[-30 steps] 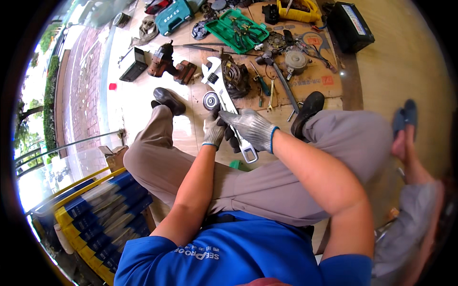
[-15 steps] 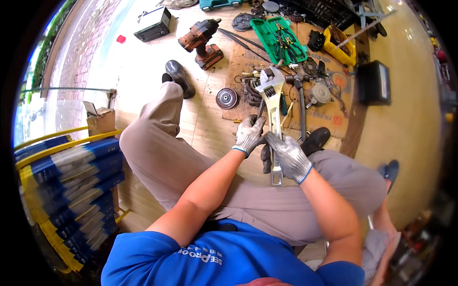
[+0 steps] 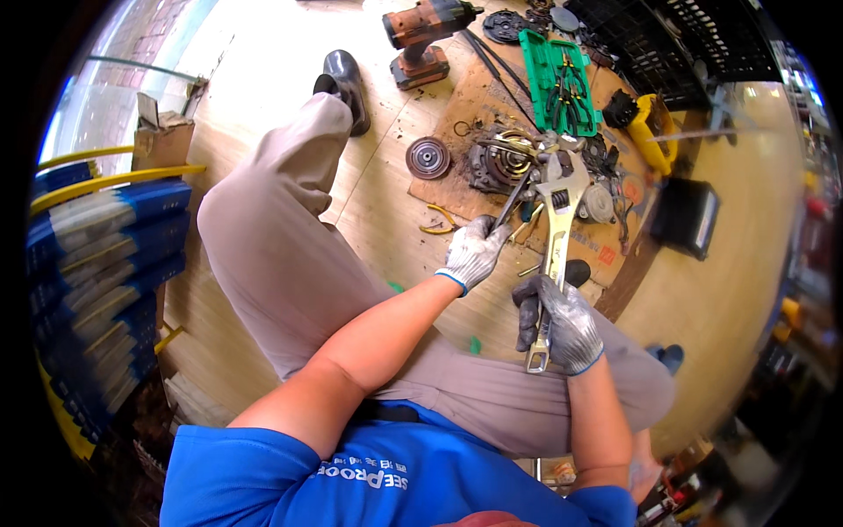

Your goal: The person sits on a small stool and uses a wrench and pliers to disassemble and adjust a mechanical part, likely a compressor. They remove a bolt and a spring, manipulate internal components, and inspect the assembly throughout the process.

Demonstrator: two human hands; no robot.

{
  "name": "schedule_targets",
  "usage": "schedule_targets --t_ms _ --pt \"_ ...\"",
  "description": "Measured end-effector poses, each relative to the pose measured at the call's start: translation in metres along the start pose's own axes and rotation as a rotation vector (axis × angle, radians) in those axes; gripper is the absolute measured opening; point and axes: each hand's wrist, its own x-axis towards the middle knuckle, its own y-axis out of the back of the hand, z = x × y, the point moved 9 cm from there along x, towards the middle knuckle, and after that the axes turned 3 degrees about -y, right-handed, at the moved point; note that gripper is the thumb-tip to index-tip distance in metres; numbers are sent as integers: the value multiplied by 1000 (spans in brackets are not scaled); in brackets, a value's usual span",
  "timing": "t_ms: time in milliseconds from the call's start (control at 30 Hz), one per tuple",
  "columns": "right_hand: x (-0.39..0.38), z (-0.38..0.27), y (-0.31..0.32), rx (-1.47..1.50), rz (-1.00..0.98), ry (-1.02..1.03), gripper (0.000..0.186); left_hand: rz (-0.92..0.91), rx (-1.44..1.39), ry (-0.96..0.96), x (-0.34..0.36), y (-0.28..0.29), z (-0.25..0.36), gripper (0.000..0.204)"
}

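My right hand, in a grey-palmed work glove, is closed around the handle of a large adjustable wrench. The wrench's jaw end points away from me, over the parts on the cardboard. My left hand, gloved alike, grips a slim dark metal bar that slants up to the right. Just beyond the bar lies a greasy round machine part with a shiny ring. A grooved pulley sits left of it, and yellow-handled pliers lie near my left hand.
A cordless impact wrench stands on the floor ahead. On the cardboard is an open green tool case. A yellow container and a black box are at right. Blue-and-yellow stacked packs fill the left side.
My hands have drawn apart: the right one, with the adjustable wrench, has shifted right. The bar in my left hand now tilts farther right. The whole view has shifted too.
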Motion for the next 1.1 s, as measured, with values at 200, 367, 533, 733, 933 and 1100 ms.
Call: schedule_targets --t_ms 200,367,533,733,933,1100 --pt "2 -5 -8 -3 -31 51 39 10 68 -183 -3 -3 11 42" --pt "0 -2 -6 9 -9 49 41 28 127 -211 -12 4 19 43" --pt "1 -3 -7 24 -35 85 43 -12 137 35 -37 17 11 42" --pt "0 0 -4 33 -11 83 45 80 152 -45 -64 47 22 39" --pt "-4 -2 -8 41 18 55 46 66 116 -11 -64 39 29 38" --pt "-3 -1 -13 48 38 65 45 135 57 -105 -48 16 21 31"
